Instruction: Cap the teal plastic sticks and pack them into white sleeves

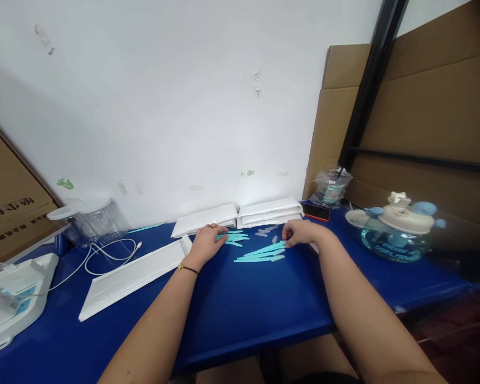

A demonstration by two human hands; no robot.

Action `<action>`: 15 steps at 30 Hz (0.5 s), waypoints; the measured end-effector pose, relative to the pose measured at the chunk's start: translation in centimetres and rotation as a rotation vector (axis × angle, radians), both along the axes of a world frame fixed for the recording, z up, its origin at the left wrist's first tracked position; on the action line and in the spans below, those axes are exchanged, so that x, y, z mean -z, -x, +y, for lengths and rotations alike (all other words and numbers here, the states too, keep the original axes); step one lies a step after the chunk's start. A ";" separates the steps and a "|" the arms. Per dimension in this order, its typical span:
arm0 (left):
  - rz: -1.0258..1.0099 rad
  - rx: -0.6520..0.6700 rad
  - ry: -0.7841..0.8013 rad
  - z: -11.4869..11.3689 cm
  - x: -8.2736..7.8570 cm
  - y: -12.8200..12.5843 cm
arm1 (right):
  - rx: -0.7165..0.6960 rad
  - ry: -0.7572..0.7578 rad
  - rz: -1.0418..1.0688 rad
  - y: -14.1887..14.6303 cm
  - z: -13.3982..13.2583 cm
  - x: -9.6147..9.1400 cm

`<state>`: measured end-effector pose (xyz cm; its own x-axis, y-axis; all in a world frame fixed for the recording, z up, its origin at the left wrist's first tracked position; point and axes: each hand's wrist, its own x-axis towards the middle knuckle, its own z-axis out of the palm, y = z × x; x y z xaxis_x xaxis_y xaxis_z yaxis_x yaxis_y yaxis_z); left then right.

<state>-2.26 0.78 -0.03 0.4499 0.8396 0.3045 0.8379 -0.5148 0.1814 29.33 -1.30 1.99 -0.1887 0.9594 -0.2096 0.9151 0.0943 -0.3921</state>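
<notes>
Slim teal eyebrow razors lie in two loose fans on the blue table [240, 304]. My left hand [208, 242] rests at the left end of the farther group of razors [236, 238], its thumb and fingers apart over them. To the right, my right hand [300, 233] is closed, fingertips pinching the right end of a razor in the nearer group [260, 255]. The tips of these razors point left. Between the two hands lie several small translucent pieces [266, 231], too small to make out fully.
White packets [204, 220] and a stack of white packets [270, 210] stand along the wall. A long white box [136, 277] lies left. Around it are a power strip [20, 298], a white cable [116, 256] and a clear tub [96, 218]. A phone [316, 212] and water jug [400, 232] are right.
</notes>
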 end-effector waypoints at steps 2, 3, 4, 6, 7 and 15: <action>-0.043 0.069 0.010 -0.7 -0.2 -0.8 | -0.021 0.013 0.013 0.0 -0.2 -0.1; -0.059 0.101 0.011 -1.1 -0.3 -1.3 | -0.047 0.014 0.068 0.1 -0.1 -0.1; -0.068 0.136 0.011 -1.6 -0.5 -1.8 | -0.080 0.011 0.148 0.3 -0.1 -0.1; -0.067 0.210 0.019 -2.5 -0.7 -2.8 | -0.146 -0.016 0.330 0.8 0.0 0.0; -0.054 0.240 0.027 -2.8 -0.8 -3.2 | -0.174 -0.035 0.405 1.2 0.0 0.1; 0.105 0.064 0.004 -0.6 -0.4 -1.7 | -0.126 -0.233 0.453 2.6 1.1 1.3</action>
<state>-0.58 0.18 0.33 0.5314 0.8094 0.2499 0.8181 -0.5669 0.0967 26.73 -0.19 0.73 -0.3277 0.9350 0.1358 0.6342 0.3242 -0.7019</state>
